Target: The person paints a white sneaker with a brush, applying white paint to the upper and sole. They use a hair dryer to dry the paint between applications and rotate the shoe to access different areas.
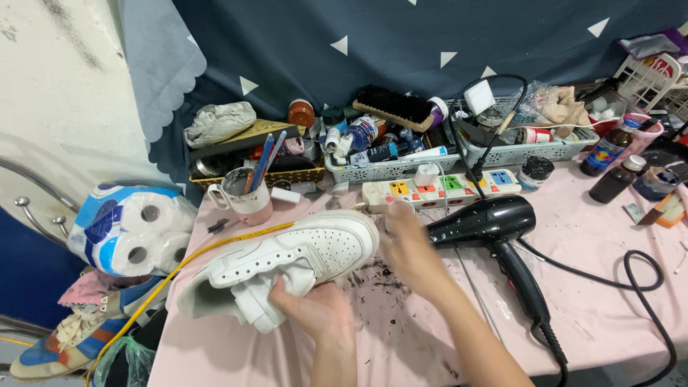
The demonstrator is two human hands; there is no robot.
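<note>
My left hand (315, 308) grips the white shoe (287, 269) from below, holding it on its side over the bench (609, 315). My right hand (408, 247), blurred, reaches at the dryer (494, 222); grip unclear. Shoe looks clean; drying not begun, I judge.

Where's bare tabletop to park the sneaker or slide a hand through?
Free: pink tabletop right of the hair dryer, inside the loop of its black cable; also the near-left corner below the white sneaker held by the left hand. Crowded: back edge with baskets, power strip, bottles.
</note>
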